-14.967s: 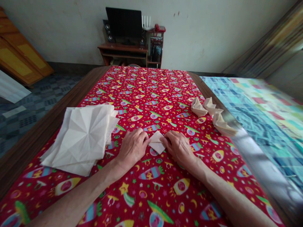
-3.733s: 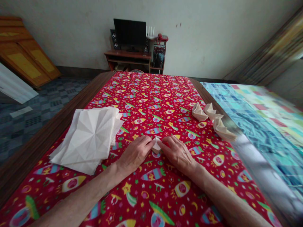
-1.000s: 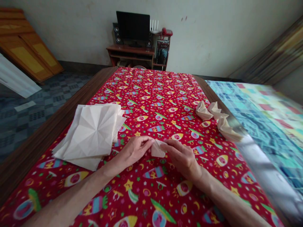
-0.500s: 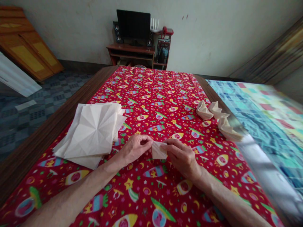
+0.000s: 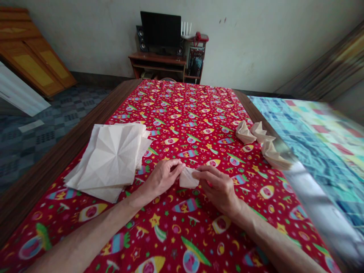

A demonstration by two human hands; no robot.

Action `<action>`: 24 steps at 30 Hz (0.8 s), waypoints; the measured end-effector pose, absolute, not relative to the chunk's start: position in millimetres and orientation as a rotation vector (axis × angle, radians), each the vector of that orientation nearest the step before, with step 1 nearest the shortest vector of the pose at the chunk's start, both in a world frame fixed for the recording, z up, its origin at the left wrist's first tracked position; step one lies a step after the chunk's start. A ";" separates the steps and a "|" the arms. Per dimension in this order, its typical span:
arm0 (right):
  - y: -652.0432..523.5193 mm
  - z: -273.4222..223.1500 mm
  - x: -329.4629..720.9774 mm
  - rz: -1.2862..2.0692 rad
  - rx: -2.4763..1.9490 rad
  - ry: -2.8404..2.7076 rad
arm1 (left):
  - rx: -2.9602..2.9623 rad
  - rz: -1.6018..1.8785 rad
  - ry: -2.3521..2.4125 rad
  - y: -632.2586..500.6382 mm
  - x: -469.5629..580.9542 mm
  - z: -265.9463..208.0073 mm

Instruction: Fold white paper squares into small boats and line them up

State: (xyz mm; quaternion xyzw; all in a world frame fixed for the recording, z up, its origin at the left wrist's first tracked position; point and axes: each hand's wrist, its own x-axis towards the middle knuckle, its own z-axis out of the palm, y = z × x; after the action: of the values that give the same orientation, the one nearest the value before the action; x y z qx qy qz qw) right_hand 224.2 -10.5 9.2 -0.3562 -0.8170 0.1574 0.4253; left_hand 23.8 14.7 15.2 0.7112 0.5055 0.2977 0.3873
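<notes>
Between my hands is a small folded piece of white paper (image 5: 189,179), held just above the patterned red cloth. My left hand (image 5: 166,175) pinches its upper left corner between thumb and fingers. On the other side my right hand (image 5: 217,186) grips the right edge, with the thumb hidden behind the fingers. To the left lies a stack of square white paper sheets (image 5: 113,159); the top one carries creases that fan out from its middle. Several folded paper pieces (image 5: 246,132) with pointed ridges sit near the table's right edge.
A red cloth (image 5: 187,125) printed with rockets and stars covers the brown table (image 5: 93,113). A bed (image 5: 301,144) with a blue checked cover adjoins on the right. At the wall stand a monitor (image 5: 160,32) and a red telephone (image 5: 201,37). A wooden cabinet (image 5: 34,49) is at left.
The folded paper has shifted slightly up and to the left and sits at a different tilt. Both hands keep their pinch on it. The stack and the folded pieces have not moved.
</notes>
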 end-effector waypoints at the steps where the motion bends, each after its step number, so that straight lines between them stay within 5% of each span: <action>1: -9.7 9.0 224.5 0.406 -0.909 -2.026 | 1.741 0.764 1.280 15.6 24.0 13.0; 8: 1.2 1.7 229.6 0.371 -1.081 -1.937 | 1.983 1.049 1.305 9.6 19.8 13.2; 24: -1.7 14.6 241.2 -0.199 -1.102 -2.542 | 2.767 0.589 1.035 2.6 24.8 8.3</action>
State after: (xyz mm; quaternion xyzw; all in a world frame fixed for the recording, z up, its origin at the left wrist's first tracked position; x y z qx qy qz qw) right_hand 241.2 -1.7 14.6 -0.3903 -0.9000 -0.0705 0.1808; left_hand 24.8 2.6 8.3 0.9167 0.3428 0.1952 0.0644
